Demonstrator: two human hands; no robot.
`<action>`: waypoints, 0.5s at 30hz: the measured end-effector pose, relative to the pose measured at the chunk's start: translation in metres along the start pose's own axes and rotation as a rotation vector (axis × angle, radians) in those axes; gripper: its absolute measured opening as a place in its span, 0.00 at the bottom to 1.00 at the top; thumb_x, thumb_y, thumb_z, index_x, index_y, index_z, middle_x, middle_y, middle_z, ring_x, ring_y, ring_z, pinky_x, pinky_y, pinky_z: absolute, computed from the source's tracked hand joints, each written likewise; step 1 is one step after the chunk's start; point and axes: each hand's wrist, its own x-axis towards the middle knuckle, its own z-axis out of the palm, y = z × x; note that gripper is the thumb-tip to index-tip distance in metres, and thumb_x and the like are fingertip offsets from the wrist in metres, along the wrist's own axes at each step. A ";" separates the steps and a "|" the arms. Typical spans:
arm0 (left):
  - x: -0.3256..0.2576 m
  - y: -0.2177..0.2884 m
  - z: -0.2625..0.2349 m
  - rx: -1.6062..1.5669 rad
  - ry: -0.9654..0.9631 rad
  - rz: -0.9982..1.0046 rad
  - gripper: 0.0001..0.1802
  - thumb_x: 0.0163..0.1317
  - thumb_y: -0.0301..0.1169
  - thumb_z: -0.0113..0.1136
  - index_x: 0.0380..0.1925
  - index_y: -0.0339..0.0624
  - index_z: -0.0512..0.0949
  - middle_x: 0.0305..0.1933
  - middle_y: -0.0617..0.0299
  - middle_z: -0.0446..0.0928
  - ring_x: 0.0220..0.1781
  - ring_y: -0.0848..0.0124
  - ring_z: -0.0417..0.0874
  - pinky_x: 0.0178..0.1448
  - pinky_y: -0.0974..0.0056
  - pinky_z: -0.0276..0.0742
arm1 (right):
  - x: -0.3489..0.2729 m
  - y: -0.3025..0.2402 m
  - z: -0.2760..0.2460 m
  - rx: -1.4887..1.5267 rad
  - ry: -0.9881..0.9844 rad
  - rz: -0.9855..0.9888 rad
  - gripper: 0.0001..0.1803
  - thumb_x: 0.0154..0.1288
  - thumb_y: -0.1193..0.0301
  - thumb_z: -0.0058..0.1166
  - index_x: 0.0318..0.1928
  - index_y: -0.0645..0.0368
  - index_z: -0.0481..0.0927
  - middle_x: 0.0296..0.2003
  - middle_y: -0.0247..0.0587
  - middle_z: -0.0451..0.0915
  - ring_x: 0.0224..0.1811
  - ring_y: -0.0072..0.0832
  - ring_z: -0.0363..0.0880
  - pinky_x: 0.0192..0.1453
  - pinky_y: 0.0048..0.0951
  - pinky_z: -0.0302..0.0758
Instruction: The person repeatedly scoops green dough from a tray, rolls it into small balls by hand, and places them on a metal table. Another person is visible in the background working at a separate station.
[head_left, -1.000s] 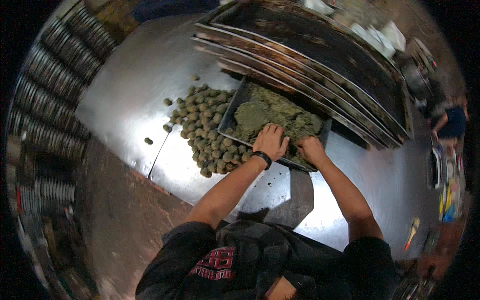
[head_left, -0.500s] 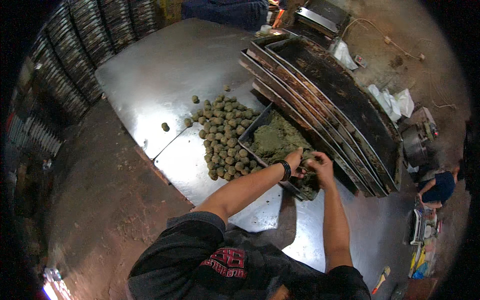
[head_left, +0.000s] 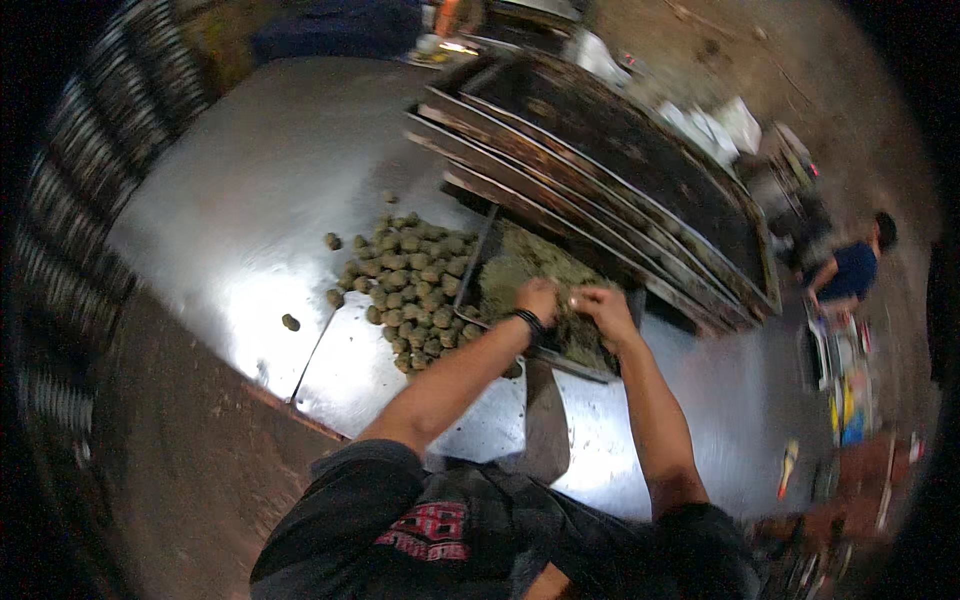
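Note:
My left hand (head_left: pixel 539 301), with dark bands at its wrist, is above a dark rectangular tray (head_left: pixel 470 281) of greenish-brown dough (head_left: pixel 507 262). Its fingers curl closed; what they hold is hidden. Close beside it on the right, my right hand (head_left: pixel 606 314) also reaches over the dough, thumb and fingers bent together. Blur hides whether a lump of dough is between them. Left of the tray lies a heap of small round dough balls (head_left: pixel 412 275) on the shiny metal table (head_left: pixel 250 185). Single balls, such as one dough ball (head_left: pixel 291 322), lie apart from the heap.
Long, dark, rusty trays (head_left: pixel 620 150) are stacked behind the dough tray. White bags (head_left: pixel 705 130) lie beyond them. At the right, another person (head_left: pixel 852 272) in dark clothes is near a cluttered surface. A brush (head_left: pixel 789 468) with a pale handle lies at the lower right.
The head view has shifted, so the table and trays sit further left and higher. My hands remain over the dough tray but have drawn slightly apart.

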 end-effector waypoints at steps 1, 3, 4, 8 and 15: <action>-0.005 0.013 -0.005 0.021 -0.003 -0.060 0.15 0.62 0.38 0.45 0.38 0.36 0.72 0.28 0.51 0.75 0.21 0.63 0.78 0.23 0.59 0.71 | 0.009 0.025 -0.006 0.241 0.035 0.093 0.19 0.55 0.67 0.56 0.48 0.59 0.76 0.42 0.40 0.77 0.42 0.28 0.75 0.46 0.30 0.71; 0.011 0.013 -0.043 -0.062 -0.115 -0.122 0.20 0.62 0.44 0.48 0.44 0.38 0.69 0.31 0.52 0.74 0.19 0.67 0.75 0.20 0.62 0.69 | 0.013 0.027 -0.020 0.669 0.026 0.240 0.21 0.61 0.74 0.48 0.55 0.60 0.68 0.45 0.38 0.73 0.42 0.27 0.73 0.42 0.28 0.72; -0.002 0.027 -0.046 -0.034 -0.119 -0.092 0.17 0.62 0.41 0.50 0.41 0.38 0.71 0.32 0.53 0.74 0.19 0.70 0.75 0.20 0.64 0.68 | 0.014 0.049 -0.038 0.717 0.088 0.249 0.19 0.61 0.76 0.47 0.55 0.61 0.68 0.47 0.39 0.72 0.43 0.28 0.73 0.43 0.29 0.73; -0.004 0.019 -0.061 0.227 -0.088 0.091 0.08 0.60 0.33 0.54 0.31 0.39 0.72 0.21 0.60 0.74 0.21 0.72 0.74 0.24 0.66 0.68 | 0.005 0.074 -0.067 -0.207 0.304 0.043 0.19 0.52 0.69 0.59 0.46 0.60 0.77 0.38 0.50 0.78 0.40 0.36 0.78 0.39 0.31 0.76; -0.018 0.008 -0.043 0.731 -0.037 0.552 0.12 0.60 0.38 0.52 0.30 0.38 0.72 0.21 0.54 0.74 0.21 0.66 0.74 0.31 0.57 0.70 | 0.016 0.136 -0.017 -1.064 0.211 -0.162 0.09 0.47 0.74 0.56 0.32 0.61 0.82 0.29 0.53 0.79 0.34 0.40 0.80 0.38 0.36 0.77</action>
